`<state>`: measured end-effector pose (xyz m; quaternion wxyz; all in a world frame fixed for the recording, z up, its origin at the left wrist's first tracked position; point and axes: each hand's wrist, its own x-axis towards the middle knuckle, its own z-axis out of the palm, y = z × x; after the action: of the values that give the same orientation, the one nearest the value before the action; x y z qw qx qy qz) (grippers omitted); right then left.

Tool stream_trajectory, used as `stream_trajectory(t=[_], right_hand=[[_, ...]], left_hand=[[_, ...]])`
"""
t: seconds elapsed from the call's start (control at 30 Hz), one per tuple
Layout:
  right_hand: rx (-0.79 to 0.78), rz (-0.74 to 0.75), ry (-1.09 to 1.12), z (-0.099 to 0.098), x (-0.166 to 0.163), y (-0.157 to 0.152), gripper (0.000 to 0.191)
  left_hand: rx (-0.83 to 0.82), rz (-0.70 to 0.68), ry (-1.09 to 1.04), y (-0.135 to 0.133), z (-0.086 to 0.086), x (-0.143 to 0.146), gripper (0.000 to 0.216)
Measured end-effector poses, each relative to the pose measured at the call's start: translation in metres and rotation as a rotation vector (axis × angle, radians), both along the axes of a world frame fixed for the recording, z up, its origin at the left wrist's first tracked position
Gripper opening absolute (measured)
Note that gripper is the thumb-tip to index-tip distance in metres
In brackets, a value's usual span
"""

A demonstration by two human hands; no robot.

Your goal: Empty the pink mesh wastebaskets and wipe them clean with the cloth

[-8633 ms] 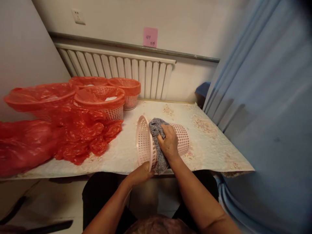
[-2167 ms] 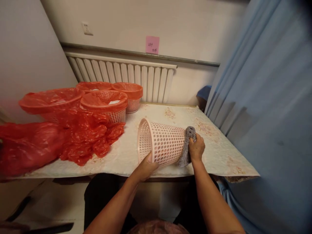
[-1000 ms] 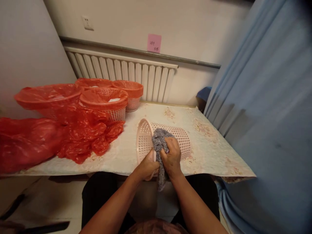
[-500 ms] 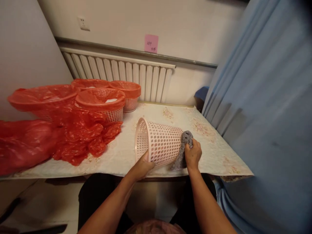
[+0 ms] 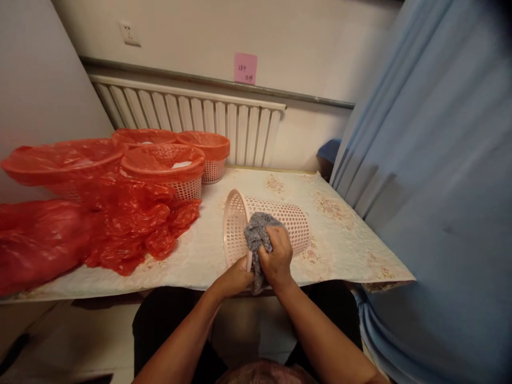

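Note:
A pink perforated plastic wastebasket (image 5: 294, 221) lies on its side on the table, its open mouth facing left. My left hand (image 5: 235, 277) grips the near part of its rim, thumb inside and fingers partly hidden behind the cloth. Bunched in my right hand (image 5: 277, 257) is a grey cloth (image 5: 259, 229), pressed against the basket's outer side close to the rim. One end of the cloth hangs down beside my left fingers.
Several wastebaskets lined with red bags (image 5: 164, 165) stand at the back left. Loose red plastic bags (image 5: 132, 229) are heaped before them. A floral tablecloth (image 5: 336, 240) covers the table. A blue curtain (image 5: 432, 186) hangs at the right, a radiator (image 5: 192, 117) behind.
My right hand has moved left with the grey cloth, from the basket's base end to near its rim. My left hand keeps hold of the rim.

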<state>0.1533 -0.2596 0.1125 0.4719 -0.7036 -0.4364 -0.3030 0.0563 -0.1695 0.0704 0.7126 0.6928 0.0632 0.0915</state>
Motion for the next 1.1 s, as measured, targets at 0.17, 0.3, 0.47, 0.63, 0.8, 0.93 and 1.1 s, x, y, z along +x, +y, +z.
stream_trajectory(t=[0.17,0.3,0.47,0.63,0.8,0.93,1.1], right_hand=[[-0.052,0.007,0.044,0.024,0.011,0.016,0.037],[-0.047,0.001,0.063,0.020,0.007,0.011,0.038],[-0.024,-0.008,0.073,0.004,-0.010,-0.011,0.039],[-0.049,0.015,0.081,-0.005,-0.013,-0.029,0.038],[-0.045,-0.131,0.117,-0.018,0.038,-0.043,0.035],[-0.003,-0.370,0.242,-0.041,0.101,-0.068,0.033],[0.019,-0.472,0.329,-0.075,0.111,-0.086,0.032]], left_hand=[[0.077,-0.086,-0.005,-0.006,-0.005,-0.010,0.035],[0.002,-0.027,0.002,-0.013,0.004,-0.012,0.038],[-0.083,0.224,-0.068,-0.027,0.035,-0.005,0.062],[-0.154,0.225,-0.060,-0.041,0.042,-0.006,0.070],[-0.089,0.196,-0.157,-0.039,0.028,-0.011,0.065],[-0.017,0.183,-0.161,-0.035,0.021,-0.008,0.063],[0.008,0.173,-0.146,-0.034,0.018,-0.002,0.063]])
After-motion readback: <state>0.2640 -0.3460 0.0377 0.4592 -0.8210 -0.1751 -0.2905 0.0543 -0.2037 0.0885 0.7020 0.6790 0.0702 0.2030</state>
